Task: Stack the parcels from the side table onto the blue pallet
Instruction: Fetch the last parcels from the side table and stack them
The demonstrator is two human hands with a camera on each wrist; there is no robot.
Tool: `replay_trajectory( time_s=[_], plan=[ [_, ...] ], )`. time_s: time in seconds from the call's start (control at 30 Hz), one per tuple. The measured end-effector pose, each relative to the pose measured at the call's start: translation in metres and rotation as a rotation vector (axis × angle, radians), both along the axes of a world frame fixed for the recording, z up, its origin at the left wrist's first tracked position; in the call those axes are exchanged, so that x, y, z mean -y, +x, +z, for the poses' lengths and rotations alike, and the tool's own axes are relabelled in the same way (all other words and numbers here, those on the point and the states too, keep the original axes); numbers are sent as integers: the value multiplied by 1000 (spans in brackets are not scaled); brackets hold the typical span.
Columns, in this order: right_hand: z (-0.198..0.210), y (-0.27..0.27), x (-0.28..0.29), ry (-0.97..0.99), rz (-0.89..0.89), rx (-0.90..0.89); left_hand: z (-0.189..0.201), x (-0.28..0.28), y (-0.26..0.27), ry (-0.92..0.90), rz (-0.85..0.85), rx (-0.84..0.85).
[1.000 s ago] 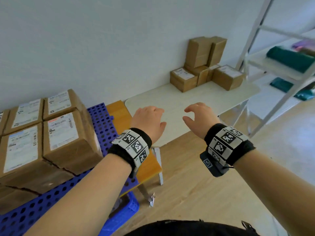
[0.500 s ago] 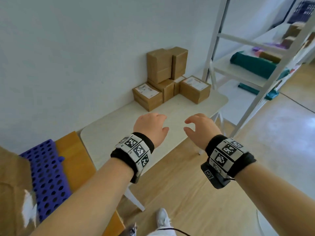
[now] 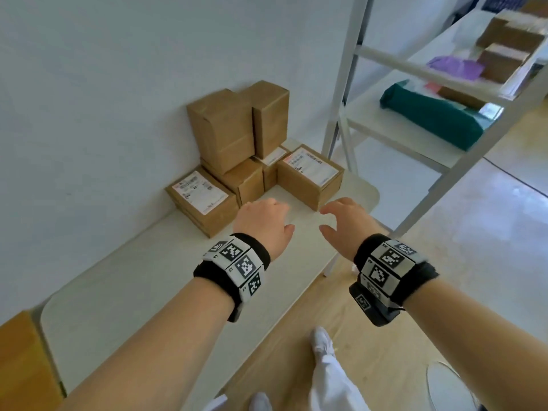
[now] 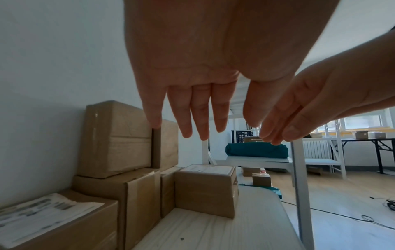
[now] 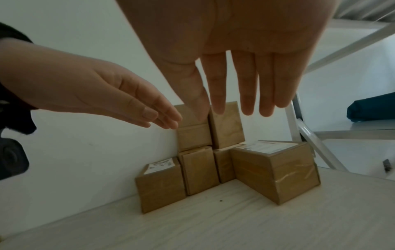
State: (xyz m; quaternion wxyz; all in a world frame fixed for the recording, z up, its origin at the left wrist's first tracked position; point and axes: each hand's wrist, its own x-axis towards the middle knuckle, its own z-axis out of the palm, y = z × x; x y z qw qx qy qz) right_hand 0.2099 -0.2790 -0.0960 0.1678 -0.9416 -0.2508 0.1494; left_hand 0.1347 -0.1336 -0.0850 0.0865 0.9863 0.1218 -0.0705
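Parcels sit clustered at the far wall end of the side table, two of them stacked on the lower row. Left hand and right hand hover above the tabletop just short of them, fingers extended and loosely apart, holding nothing. Risk: lifting a lower box first would likely topple the upper pair; taped faces may slip under a light grasp. Shelf rack alongside carries a green bundle and further cartons. Pallet not in view.
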Motion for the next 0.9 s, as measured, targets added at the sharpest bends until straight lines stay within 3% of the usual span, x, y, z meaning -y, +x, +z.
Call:
replay_trajectory(
  time_s=[0.23, 0.43, 0.67, 0.9],
  plan=[
    [-31, 127, -20, -23, 84, -22, -31, -3, 106, -9, 128, -148],
    [-58, 199, -28, -194, 179, -62, -66, -3, 166, -209, 328, -257],
    [-96, 204, -34, -21, 135, -212, -95, 7, 181, -240, 412, -247],
    [-86, 160, -27, -17, 200, -149, -93, 13, 144, -240, 427, -122]
  ],
)
